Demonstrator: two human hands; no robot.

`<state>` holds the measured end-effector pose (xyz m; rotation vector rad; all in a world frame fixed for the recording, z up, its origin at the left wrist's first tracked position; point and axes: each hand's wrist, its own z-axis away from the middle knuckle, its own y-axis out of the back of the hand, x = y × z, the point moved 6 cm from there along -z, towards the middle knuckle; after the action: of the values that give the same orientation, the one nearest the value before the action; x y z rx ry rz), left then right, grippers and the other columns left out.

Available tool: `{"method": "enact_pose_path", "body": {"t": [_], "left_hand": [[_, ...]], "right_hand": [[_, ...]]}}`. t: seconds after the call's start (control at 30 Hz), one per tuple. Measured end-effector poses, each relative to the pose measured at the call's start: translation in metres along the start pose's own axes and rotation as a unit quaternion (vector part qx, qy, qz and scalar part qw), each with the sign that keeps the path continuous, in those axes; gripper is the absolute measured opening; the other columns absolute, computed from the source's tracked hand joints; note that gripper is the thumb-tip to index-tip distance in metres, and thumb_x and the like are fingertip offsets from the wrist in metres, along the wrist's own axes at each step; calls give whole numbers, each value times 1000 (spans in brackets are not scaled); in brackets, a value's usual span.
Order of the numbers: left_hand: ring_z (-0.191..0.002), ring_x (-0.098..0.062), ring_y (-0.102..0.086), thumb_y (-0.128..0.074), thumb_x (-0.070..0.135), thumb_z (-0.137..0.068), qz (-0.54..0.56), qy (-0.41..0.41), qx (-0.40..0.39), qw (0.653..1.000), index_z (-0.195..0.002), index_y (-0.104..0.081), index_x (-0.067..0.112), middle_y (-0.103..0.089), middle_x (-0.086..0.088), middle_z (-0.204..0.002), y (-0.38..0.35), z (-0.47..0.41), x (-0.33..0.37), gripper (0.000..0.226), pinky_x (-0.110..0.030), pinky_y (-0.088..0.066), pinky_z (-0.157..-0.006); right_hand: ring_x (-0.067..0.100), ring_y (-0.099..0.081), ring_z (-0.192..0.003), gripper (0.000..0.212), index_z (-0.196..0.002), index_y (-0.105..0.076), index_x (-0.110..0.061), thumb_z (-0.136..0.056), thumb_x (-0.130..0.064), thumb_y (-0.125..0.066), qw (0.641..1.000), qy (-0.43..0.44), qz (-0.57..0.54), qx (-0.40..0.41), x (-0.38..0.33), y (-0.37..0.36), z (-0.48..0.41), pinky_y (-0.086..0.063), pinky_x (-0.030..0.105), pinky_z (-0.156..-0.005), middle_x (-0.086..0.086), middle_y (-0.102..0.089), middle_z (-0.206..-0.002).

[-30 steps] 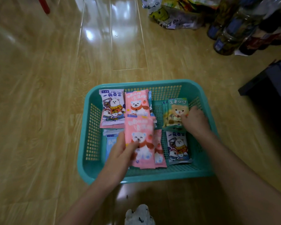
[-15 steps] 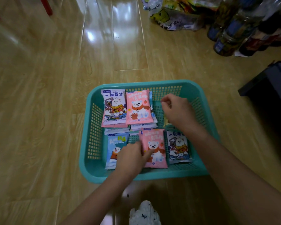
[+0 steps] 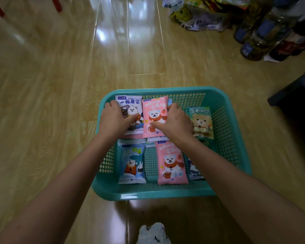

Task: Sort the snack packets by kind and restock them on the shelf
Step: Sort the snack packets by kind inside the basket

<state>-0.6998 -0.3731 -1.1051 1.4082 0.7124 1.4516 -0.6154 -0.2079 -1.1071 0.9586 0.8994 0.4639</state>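
Note:
A teal mesh basket [image 3: 225,120] sits on the wooden floor and holds several snack packets. My left hand [image 3: 114,118] grips the white-and-purple packet [image 3: 130,104] at the far left, fingers at its left edge and thumb on its face. My right hand [image 3: 175,123] holds the pink bear packet [image 3: 154,110] beside it, thumb on the front and fingers at its right edge. A green bear packet [image 3: 202,120] lies to the right. Nearer me lie a blue packet [image 3: 132,164], a second pink packet [image 3: 171,164], and a white packet [image 3: 194,171] partly hidden by my right forearm.
Plastic bags of snacks [image 3: 192,18] and several bottles [image 3: 264,32] stand on the floor at the far right. A dark piece of furniture [image 3: 298,92] juts in from the right. Red chair legs [image 3: 56,4] show at the top left. A white shoe [image 3: 153,233] is below the basket.
My left hand let go of the near pink packet and moved up to the white-and-purple packet. My right hand shifted left onto the far pink packet, uncovering the green one.

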Motion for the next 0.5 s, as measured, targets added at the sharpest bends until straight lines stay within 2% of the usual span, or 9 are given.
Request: {"method": "enact_pose_path", "body": {"t": [0.13,0.27,0.37,0.43,0.5], "left_hand": [[-105,-34,-54,-74,42,-73,53,37,-8,998,-107,-47,-1,-58,-19,-112,-4,-5,-3,61,-38,-40,-80],[-106,-34,-55,-74,40,-74,37,36,-32,998,-105,-48,1,-60,-17,-112,-8,-6,3,56,-34,-37,-73],[-94,-29,-56,-76,35,-74,79,9,-31,996,-90,-42,8,-60,-10,-98,-6,-4,7,46,-30,-34,-67],[-82,-23,-54,-77,30,-74,132,-17,-19,991,-87,-43,10,-59,-3,-88,-5,0,6,41,-30,-35,-65],[-71,-15,-52,-75,26,-77,191,-25,-12,981,-88,-46,10,-57,4,-79,-2,5,3,34,-29,-38,-61]], "right_hand": [[27,-59,-102,62,-114,-48,-10,-72,-49,-73,1000,-5,-22,-16,3,1,0,-38,30,-67,7,-62,-111],[26,-59,-97,41,-107,-55,-8,-85,-43,-61,995,31,-78,-54,-2,0,2,-47,33,-74,8,-64,-107],[22,-59,-96,31,-109,-54,-11,-91,-36,-54,990,48,-121,-63,2,9,9,-45,31,-75,6,-63,-108],[21,-61,-94,24,-107,-54,-14,-92,-33,-52,978,42,-190,-79,12,15,20,-51,36,-78,4,-63,-107],[18,-65,-92,19,-105,-54,-17,-93,-31,-51,949,17,-296,-108,25,22,36,-55,37,-78,2,-64,-105]]}}
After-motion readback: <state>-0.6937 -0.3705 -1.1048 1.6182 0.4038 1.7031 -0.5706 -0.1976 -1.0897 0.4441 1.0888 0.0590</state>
